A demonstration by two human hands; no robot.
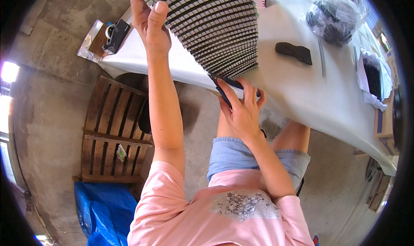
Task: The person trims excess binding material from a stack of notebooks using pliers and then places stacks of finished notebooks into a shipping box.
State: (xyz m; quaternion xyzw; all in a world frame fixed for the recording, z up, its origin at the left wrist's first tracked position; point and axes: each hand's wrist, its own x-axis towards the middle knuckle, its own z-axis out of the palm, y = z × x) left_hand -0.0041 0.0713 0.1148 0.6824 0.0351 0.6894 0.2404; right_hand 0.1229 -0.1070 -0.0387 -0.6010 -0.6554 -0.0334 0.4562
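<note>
A fan-shaped black mesh sheet, its rows curving and white showing between them, is raised over the near left part of the table. My left hand grips its upper left edge, thumb in front and the other fingers partly hidden behind. At the narrow lower end, my right hand is closed around a dark two-handled cutting tool that looks like scissors or snips. Its handles are spread between thumb and fingers, and its tip meets the mesh's lower corner. Whether the blades touch a strand is too small to tell.
The white-covered table bears a dark flat pad, a thin ruler-like strip, a plastic bag of black material and a white-wrapped black bundle. A tape dispenser stands at left. Below are a wooden pallet and blue tarp.
</note>
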